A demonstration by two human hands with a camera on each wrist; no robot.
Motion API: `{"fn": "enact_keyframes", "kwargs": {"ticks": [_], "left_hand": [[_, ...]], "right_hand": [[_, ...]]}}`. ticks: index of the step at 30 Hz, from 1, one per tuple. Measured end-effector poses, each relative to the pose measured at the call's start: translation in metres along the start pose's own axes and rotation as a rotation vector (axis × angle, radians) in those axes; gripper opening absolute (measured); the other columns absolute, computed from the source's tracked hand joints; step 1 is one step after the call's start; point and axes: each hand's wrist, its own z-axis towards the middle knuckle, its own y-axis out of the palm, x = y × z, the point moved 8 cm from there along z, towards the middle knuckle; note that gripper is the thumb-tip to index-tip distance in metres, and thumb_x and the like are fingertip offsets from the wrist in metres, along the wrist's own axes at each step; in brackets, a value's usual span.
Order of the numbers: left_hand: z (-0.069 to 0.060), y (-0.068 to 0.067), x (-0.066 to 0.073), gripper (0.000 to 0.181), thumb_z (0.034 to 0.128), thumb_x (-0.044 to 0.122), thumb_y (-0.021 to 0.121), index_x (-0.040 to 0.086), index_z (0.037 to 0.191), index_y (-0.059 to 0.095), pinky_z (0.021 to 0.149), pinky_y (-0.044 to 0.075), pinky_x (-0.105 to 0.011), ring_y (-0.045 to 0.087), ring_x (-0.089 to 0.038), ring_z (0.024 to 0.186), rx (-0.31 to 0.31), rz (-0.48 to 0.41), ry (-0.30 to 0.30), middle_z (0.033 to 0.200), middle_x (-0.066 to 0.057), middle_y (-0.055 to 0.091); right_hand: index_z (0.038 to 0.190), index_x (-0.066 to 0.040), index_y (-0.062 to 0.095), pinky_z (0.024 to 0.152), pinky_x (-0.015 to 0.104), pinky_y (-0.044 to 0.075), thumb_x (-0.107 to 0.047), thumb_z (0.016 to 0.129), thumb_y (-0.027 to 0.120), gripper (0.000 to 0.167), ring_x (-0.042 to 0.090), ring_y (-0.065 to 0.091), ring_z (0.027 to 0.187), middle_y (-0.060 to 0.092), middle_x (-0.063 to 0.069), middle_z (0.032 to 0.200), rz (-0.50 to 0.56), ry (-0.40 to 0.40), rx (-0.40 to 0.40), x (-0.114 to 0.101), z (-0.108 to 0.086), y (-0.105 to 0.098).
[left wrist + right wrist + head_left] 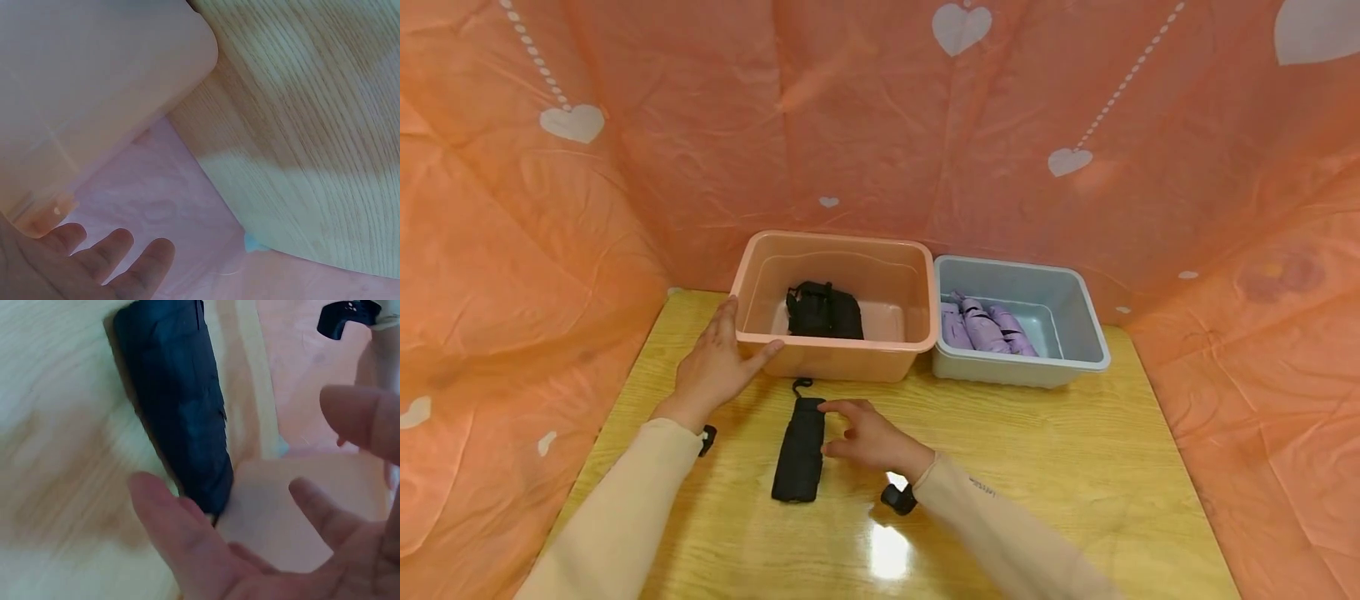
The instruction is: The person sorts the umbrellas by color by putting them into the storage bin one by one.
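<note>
A folded black umbrella [799,454] lies on the table with its strap pointing at the peach bin [835,357]. My right hand [872,437] is at the umbrella's right side, its index finger by the strap end and its thumb lower down. In the right wrist view, the fingers [165,509] are spread near the umbrella [178,394], not closed round it; whether they touch is unclear. My left hand [711,367] rests at the bin's left front corner, thumb along the front rim. Its fingers [147,265] look extended in the left wrist view.
Inside the peach bin are black folded umbrellas [823,312]. A grey bin [1022,367] beside it on the right holds several purple folded umbrellas [981,329]. Orange cloth [865,150] with hearts hangs behind and at both sides of the wooden table [1037,467].
</note>
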Motion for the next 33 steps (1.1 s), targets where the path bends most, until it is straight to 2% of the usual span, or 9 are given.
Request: {"fn": "enact_keyframes", "kwargs": {"ticks": [2,4,8,10,14,19,24,28,33], "left_hand": [[0.000,0.000,0.000,0.114,0.0873,0.079,0.045,0.011,0.160,-0.010,0.096,0.035,-0.073,0.022,-0.053,0.141,-0.001,-0.003,-0.003,0.164,-0.023,0.005],[0.000,-0.001,0.001,0.115,0.0871,0.079,0.046,0.011,0.160,-0.010,0.096,0.034,-0.073,0.022,-0.053,0.141,-0.002,-0.005,-0.007,0.164,-0.023,0.005],[-0.001,-0.002,0.002,0.115,0.0871,0.079,0.046,0.010,0.160,-0.010,0.095,0.035,-0.072,0.023,-0.052,0.141,-0.001,-0.010,-0.004,0.164,-0.022,0.005],[-0.001,-0.003,0.002,0.115,0.0868,0.080,0.045,0.010,0.160,-0.009,0.095,0.036,-0.072,0.023,-0.052,0.141,0.001,-0.012,-0.001,0.164,-0.022,0.005],[-0.002,-0.003,0.003,0.114,0.0870,0.080,0.044,0.010,0.160,-0.009,0.093,0.037,-0.072,0.024,-0.052,0.141,0.001,-0.013,0.002,0.164,-0.022,0.005],[-0.002,-0.003,0.005,0.113,0.0878,0.079,0.045,0.010,0.160,-0.009,0.091,0.039,-0.072,0.025,-0.053,0.140,0.004,-0.016,0.009,0.164,-0.023,0.006],[-0.001,-0.001,0.005,0.113,0.0869,0.080,0.045,0.013,0.160,-0.009,0.091,0.039,-0.071,0.026,-0.052,0.140,0.003,-0.023,0.009,0.165,-0.020,0.006],[0.000,0.000,0.003,0.113,0.0861,0.081,0.044,0.014,0.160,-0.009,0.091,0.040,-0.071,0.026,-0.051,0.141,0.011,-0.015,0.003,0.165,-0.019,0.006],[-0.001,-0.001,0.000,0.114,0.0859,0.082,0.043,0.013,0.160,-0.009,0.090,0.040,-0.071,0.025,-0.051,0.141,0.014,-0.013,-0.008,0.165,-0.020,0.006]], "right_hand": [[0.146,-0.022,0.051,0.086,0.033,0.050,-0.027,0.091,0.075,0.061,0.024,0.059,0.105,0.034,0.015,0.151,-0.002,0.037,0.005,0.002,0.006,0.006],[0.146,-0.022,0.050,0.089,0.037,0.050,-0.027,0.090,0.076,0.062,0.027,0.056,0.116,0.029,0.019,0.154,-0.021,0.057,0.013,0.003,0.012,0.012],[0.147,-0.020,0.050,0.101,0.046,0.044,-0.027,0.089,0.076,0.064,0.034,0.031,0.142,0.026,0.022,0.157,-0.079,0.065,0.050,0.001,0.024,0.021],[0.146,-0.018,0.050,0.104,0.050,0.042,-0.026,0.088,0.077,0.064,0.035,0.022,0.147,0.027,0.023,0.156,-0.080,0.060,0.072,-0.001,0.028,0.024],[0.147,-0.018,0.050,0.101,0.050,0.044,-0.027,0.088,0.077,0.065,0.038,0.033,0.142,0.021,0.025,0.158,-0.076,0.087,0.099,-0.001,0.034,0.034],[0.146,-0.022,0.051,0.093,0.044,0.050,-0.031,0.086,0.080,0.067,0.040,0.055,0.124,0.014,0.028,0.159,-0.149,0.119,0.147,-0.005,0.039,0.047],[0.145,-0.030,0.053,0.081,0.043,0.055,-0.044,0.081,0.082,0.071,0.046,0.048,0.127,0.012,0.025,0.161,-0.320,0.154,0.191,-0.008,0.040,0.056],[0.144,-0.041,0.050,0.064,0.037,0.054,-0.060,0.078,0.079,0.075,0.040,0.046,0.129,0.009,0.018,0.164,-0.530,0.209,0.178,-0.006,0.042,0.064],[0.143,-0.043,0.051,0.055,0.034,0.051,-0.056,0.075,0.082,0.076,0.038,0.048,0.125,0.012,0.015,0.164,-0.633,0.211,0.185,-0.008,0.047,0.069]]}}
